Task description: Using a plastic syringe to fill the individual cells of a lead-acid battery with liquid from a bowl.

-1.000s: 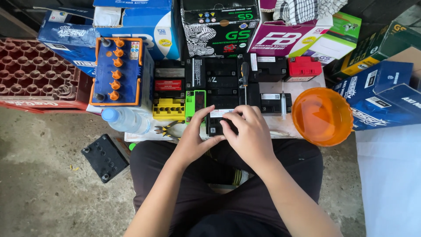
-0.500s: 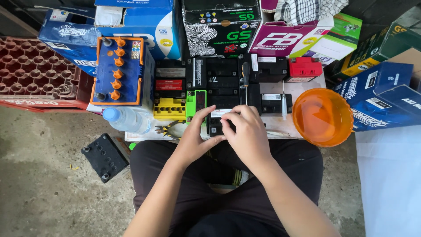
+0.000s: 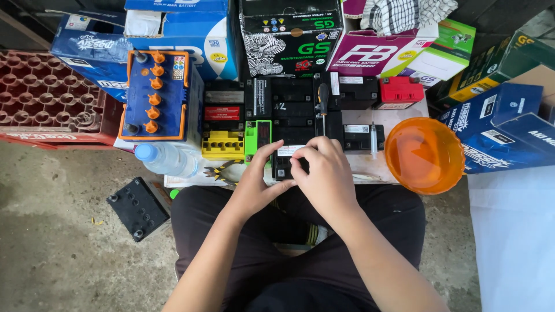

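Two hands worked on one small black battery (image 3: 287,157) at the near edge of the low table (image 3: 399,118), in front of the seated person's knees. Left hand (image 3: 256,184) gripped its left side, thumb and fingers closed around it. Right hand (image 3: 324,176) pinched at its top with curled fingers. Green battery (image 3: 258,137) stood just beside; orange bowl (image 3: 425,155) sat to the right.

A low white board (image 3: 399,118) carries small black batteries (image 3: 292,107); left of them a yellow-topped battery (image 3: 222,144) and a blue battery with orange caps (image 3: 155,95); right, a red battery (image 3: 400,91), a syringe (image 3: 374,138) and an orange bowl (image 3: 425,156).
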